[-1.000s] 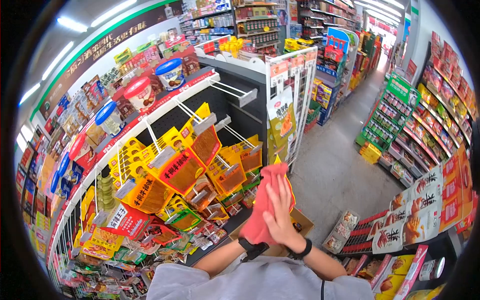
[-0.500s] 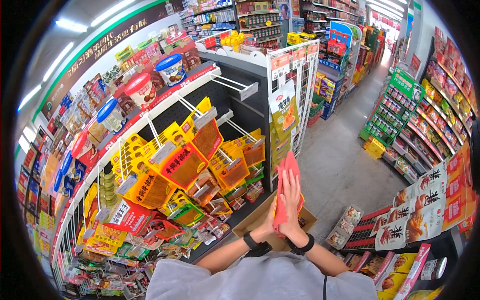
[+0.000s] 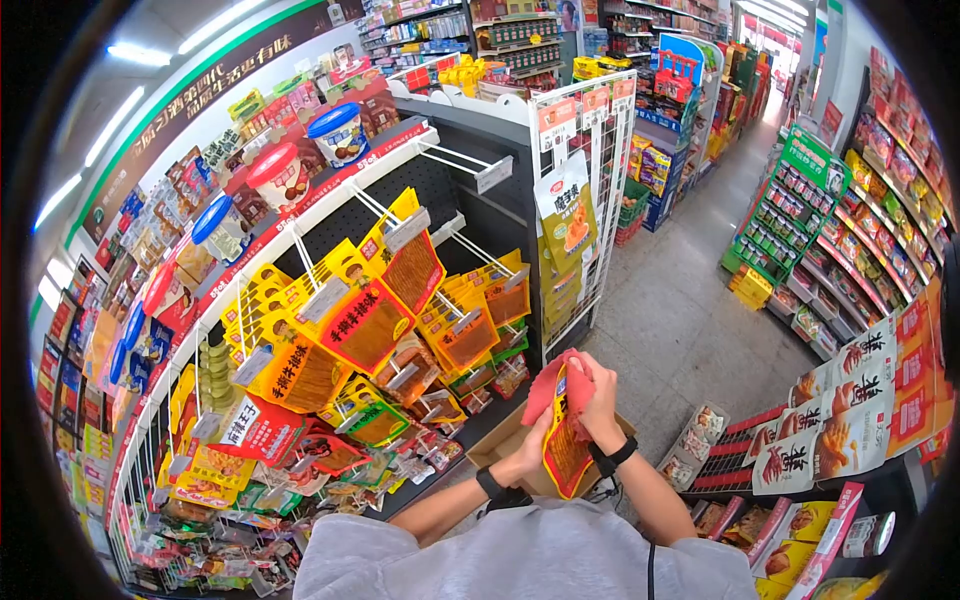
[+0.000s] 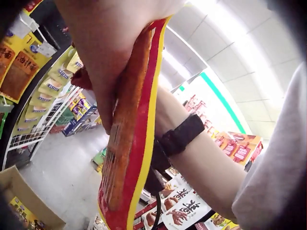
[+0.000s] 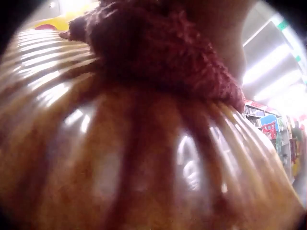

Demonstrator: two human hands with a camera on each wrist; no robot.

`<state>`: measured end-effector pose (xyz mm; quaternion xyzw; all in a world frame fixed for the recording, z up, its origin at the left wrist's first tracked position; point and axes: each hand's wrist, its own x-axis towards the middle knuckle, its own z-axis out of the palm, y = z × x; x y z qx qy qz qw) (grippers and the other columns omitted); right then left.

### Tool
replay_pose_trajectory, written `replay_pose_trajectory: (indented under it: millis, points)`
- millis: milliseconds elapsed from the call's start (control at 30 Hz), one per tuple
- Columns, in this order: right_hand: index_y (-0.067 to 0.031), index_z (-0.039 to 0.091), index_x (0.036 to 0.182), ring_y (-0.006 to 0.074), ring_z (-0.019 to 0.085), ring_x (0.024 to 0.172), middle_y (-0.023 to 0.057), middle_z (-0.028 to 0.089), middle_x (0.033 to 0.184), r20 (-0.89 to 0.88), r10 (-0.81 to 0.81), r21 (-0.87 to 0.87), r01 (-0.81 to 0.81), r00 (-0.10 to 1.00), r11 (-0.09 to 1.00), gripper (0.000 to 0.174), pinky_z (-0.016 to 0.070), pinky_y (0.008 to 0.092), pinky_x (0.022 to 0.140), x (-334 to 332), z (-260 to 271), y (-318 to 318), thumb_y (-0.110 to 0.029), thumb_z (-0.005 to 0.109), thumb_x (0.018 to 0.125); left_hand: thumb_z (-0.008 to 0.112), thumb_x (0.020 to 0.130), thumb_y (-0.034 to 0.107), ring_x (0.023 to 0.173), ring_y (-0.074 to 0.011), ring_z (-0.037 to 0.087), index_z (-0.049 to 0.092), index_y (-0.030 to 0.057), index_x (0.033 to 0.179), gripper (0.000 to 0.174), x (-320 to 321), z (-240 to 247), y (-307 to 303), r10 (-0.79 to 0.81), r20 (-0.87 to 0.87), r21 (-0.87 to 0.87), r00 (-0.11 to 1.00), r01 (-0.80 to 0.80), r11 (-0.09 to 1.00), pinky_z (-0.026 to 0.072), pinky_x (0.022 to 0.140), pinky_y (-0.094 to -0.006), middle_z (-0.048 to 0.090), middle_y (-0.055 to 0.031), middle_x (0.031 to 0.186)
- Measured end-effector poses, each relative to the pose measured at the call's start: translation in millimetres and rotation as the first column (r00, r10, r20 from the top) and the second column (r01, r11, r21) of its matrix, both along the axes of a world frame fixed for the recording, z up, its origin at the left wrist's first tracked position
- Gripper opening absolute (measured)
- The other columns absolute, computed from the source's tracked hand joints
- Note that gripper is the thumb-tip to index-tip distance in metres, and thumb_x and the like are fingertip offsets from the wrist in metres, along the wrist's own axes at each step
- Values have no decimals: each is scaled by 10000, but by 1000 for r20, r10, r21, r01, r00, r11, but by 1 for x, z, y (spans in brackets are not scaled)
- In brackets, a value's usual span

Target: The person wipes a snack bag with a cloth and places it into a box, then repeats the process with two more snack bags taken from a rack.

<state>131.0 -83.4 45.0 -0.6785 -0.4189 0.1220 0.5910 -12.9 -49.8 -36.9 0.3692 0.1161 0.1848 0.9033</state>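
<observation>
A red and yellow snack packet (image 3: 568,448) with a clear brown window is held upright between both hands in the head view. The left hand (image 3: 528,456) grips its left edge; in the left wrist view the packet (image 4: 125,143) hangs from that hand (image 4: 108,43). Around the packet's upper part, the right hand (image 3: 600,402) pinches a pinkish-red cloth (image 3: 545,388). Close up in the right wrist view, the fuzzy cloth (image 5: 158,52) lies against the packet's shiny ribbed face (image 5: 144,158). Some fingertips are hidden behind packet and cloth.
Yellow and red packets (image 3: 365,325) hang on hooks at the left. An open cardboard box (image 3: 490,435) stands below the hands. A white wire rack (image 3: 600,200) is ahead, a green display stand (image 3: 790,215) across the aisle, and white packets (image 3: 845,430) at the right.
The hands have parted from their flat, palms-together pose with the cloth between them. The packet now shows its front, the cloth is bunched at its top, and the right fingers have curled.
</observation>
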Motion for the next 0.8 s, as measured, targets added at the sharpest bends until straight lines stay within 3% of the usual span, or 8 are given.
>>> replay_pose_trajectory:
  millis: [167,267,400,500,600,633,733,800]
  points:
    - [13,629,927,146,474,581,170,518,642,56,-11,9,10,998,1000,303,427,351,566,9,-26,4,-270,565,1015,348,1036,574,1384,-283,445,351,73,1522,697,-2,23,-4,98,-105,-99,990,-109,989,353,1154,-461,436,-109,1532]
    - [-29,639,927,313,493,563,247,535,711,-21,7,-76,-8,1000,997,293,435,374,579,24,-47,-7,-305,579,1008,358,997,652,1353,-300,484,397,66,1496,771,-8,-4,14,19,-19,-204,1000,-23,979,375,1139,-472,478,-134,1499]
    - [9,631,953,158,529,632,104,600,683,-163,166,-142,-189,973,972,320,454,332,626,28,-83,-40,-305,602,1003,370,998,640,1275,-307,561,457,52,1450,747,-15,21,32,30,183,-359,983,38,932,432,1098,-455,552,-160,1424]
    - [16,653,997,75,541,707,-14,631,763,-352,278,-41,-311,894,949,262,460,275,640,26,-92,-58,-244,664,971,354,1005,625,1282,-311,555,457,54,1450,731,-20,25,32,115,44,-297,992,-97,950,427,1102,-452,545,-162,1433]
    - [-4,666,1019,45,549,724,-37,645,825,-525,251,-41,-320,813,947,189,457,234,644,31,-92,-76,-173,701,941,321,1016,602,1291,-319,544,450,53,1456,715,-13,31,36,144,-37,-329,989,-148,933,406,1122,-454,531,-166,1447]
    - [-10,663,996,41,549,721,-36,642,820,-539,169,-18,-212,825,977,169,457,230,643,31,-90,-77,-166,698,941,377,1035,526,1265,-273,567,483,66,1421,610,-11,20,41,137,32,-348,990,-117,930,432,1078,-437,578,-132,1396]
    - [-21,651,935,35,553,719,-33,640,814,-507,-45,31,71,861,997,138,459,226,644,37,-78,-76,-152,691,944,443,1050,418,1199,-228,588,562,80,1300,437,-3,7,43,331,-344,26,879,-343,939,460,1016,-420,627,-77,1282]
    - [-21,636,903,37,563,731,-34,647,820,-376,-157,70,197,913,978,148,465,234,649,47,-70,-74,-153,688,946,507,1048,321,1156,-167,582,624,100,1165,276,-1,-9,37,380,-367,120,849,-362,924,462,978,-392,643,-21,1182]
